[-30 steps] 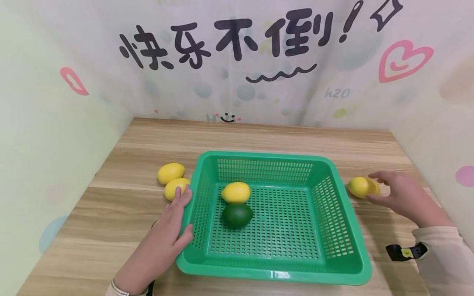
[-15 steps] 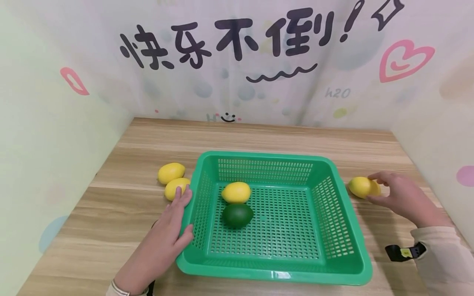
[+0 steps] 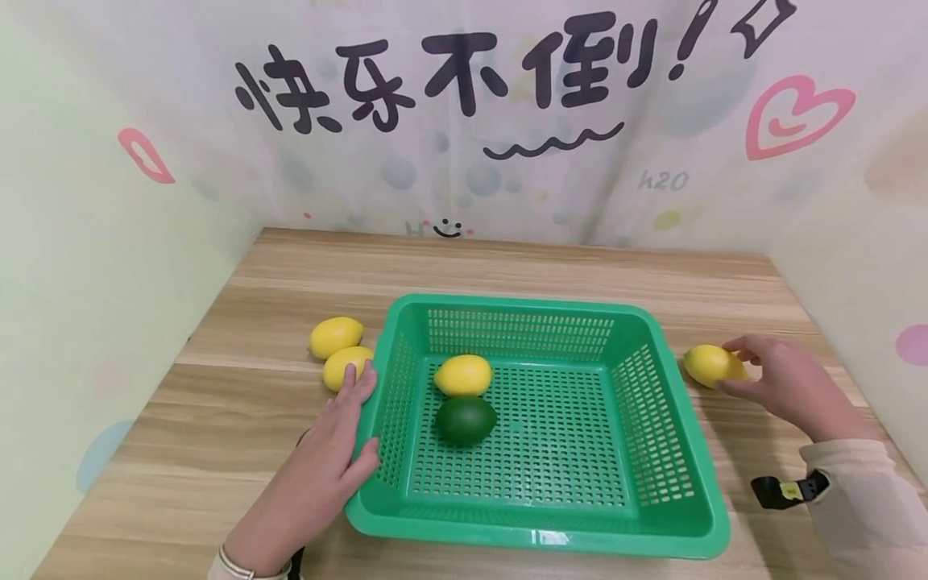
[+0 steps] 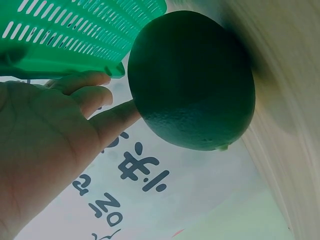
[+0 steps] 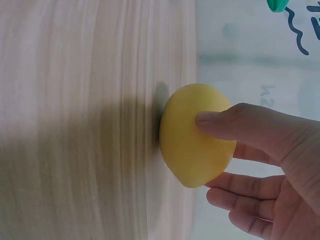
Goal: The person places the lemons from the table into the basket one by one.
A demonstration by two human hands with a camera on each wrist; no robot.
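My left hand lies with straight fingers along the left rim of the green basket. In the left wrist view a dark green, avocado-like fruit sits on the table outside the basket, by the left fingertips; the head view does not show it. At the right, my right hand pinches a yellow lemon between thumb and fingers. The right wrist view shows the thumb across that lemon, which appears to be on the table. Inside the basket are another lemon and a dark green fruit, side by side.
Two lemons, a farther one and a nearer one, lie on the wooden table left of the basket. A printed wall cloth rises behind the table, with pale walls on both sides.
My right thumb and fingers have closed in on the right-hand lemon, which has barely shifted. The left hand and basket stay where they were.
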